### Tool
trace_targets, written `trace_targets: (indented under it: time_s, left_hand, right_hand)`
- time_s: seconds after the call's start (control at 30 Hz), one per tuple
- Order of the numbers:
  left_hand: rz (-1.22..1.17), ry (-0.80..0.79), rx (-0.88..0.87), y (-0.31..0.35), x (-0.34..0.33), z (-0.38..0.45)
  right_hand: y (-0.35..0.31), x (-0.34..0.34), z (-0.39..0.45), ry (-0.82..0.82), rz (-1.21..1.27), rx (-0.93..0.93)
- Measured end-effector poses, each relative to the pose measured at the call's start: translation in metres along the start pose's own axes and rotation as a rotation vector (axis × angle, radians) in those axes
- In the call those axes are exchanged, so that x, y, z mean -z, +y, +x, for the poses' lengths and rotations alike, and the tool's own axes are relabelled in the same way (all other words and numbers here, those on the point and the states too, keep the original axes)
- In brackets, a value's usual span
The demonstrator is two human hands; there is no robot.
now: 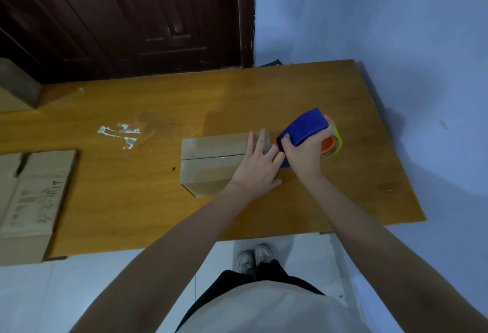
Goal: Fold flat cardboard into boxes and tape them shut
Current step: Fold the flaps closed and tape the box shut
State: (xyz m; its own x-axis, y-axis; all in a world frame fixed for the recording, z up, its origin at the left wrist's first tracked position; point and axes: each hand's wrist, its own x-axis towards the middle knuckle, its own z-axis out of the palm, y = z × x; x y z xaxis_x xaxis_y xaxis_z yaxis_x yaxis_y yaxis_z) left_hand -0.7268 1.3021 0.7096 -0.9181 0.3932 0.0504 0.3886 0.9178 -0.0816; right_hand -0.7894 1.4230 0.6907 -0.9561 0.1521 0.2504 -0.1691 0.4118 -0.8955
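Observation:
A small folded cardboard box (211, 163) sits on the wooden table (158, 195), its two top flaps meeting at a dark seam. My left hand (260, 163) lies flat on the box's right end, fingers straight and pressing down. Just to the right, my right hand (303, 154) grips a blue tape dispenser (303, 127) that carries an orange-cored roll of tape (331, 145). The dispenser's front end sits at the box's right edge, beside my left fingers.
A large cardboard box (34, 200) with printed marks stands at the table's left front. More cardboard (15, 89) sits at the far left. White residue (121, 133) marks the tabletop. A dark door is behind; a blue wall is to the right.

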Motion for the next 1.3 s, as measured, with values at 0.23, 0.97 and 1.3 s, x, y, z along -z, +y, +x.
trace_targets:
  time_s: [0.23,0.97,1.3]
  left_hand:
    - [0.042,-0.028,0.002,-0.001,0.001,-0.001]
    - [-0.065,-0.065,0.022,0.0,0.007,-0.001]
    - [-0.031,-0.085,0.044,0.002,0.007,-0.001]
  right_hand:
    - [0.0,-0.007,0.003,0.009,-0.026,0.022]
    - [-0.005,0.024,0.018,-0.457,-0.418,-0.278]
    - [0.003,0.051,0.034,-0.255,-0.239,-0.704]
